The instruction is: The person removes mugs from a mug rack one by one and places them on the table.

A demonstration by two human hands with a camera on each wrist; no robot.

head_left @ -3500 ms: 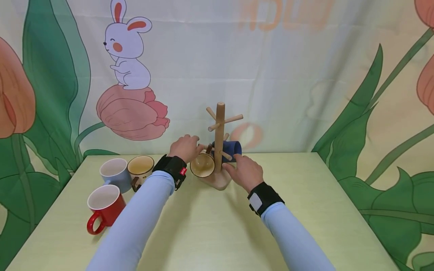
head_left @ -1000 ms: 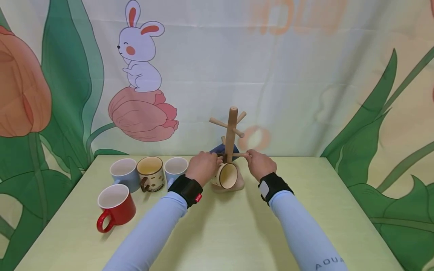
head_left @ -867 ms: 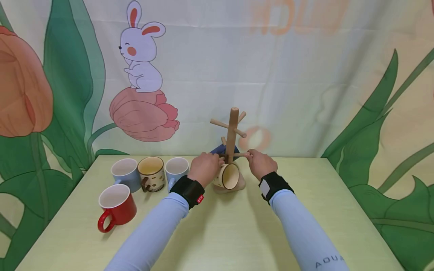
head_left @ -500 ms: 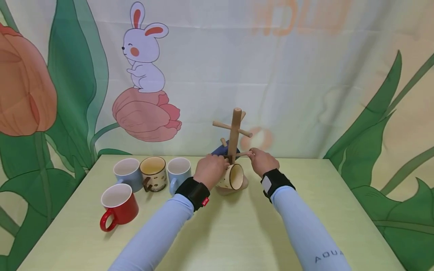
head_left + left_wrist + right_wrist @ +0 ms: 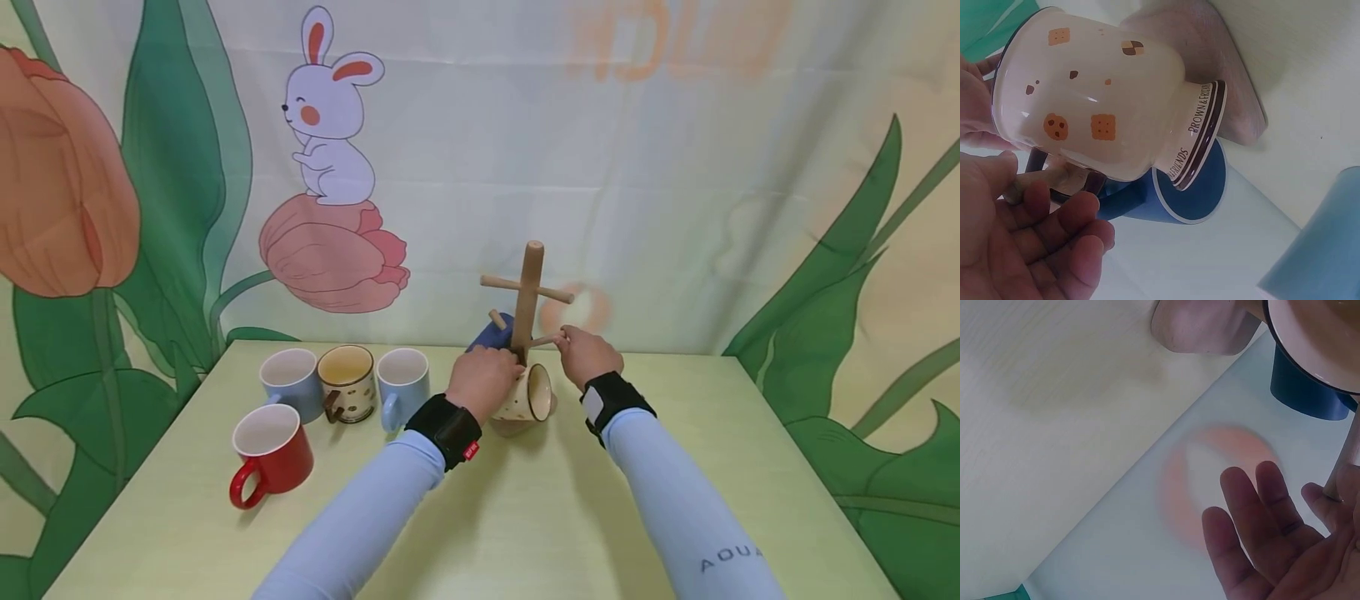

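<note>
A wooden mug tree (image 5: 530, 292) stands at the back of the table. A cream cookie-print mug (image 5: 538, 392) hangs by its dark handle from a lower peg, its opening toward the right. Behind the post hangs a navy mug (image 5: 491, 333). My left hand (image 5: 483, 379) is beside the cream mug; the left wrist view shows its thumb and forefinger pinching the end of the peg (image 5: 1022, 185) that passes through the mug's handle. My right hand (image 5: 588, 358) pinches the tip of another lower peg (image 5: 1349, 450) between thumb and forefinger, the other fingers spread.
On the left stand a grey-blue mug (image 5: 291, 383), a second cream patterned mug (image 5: 348, 387), a light blue mug (image 5: 402, 387) and a red mug (image 5: 273, 450), all upright. A printed cloth (image 5: 675, 183) hangs directly behind the table's back edge.
The mug tree has turned, bringing the cream mug from the left round to the front, its opening swinging right. My right hand has moved from beside the navy mug to a peg tip.
</note>
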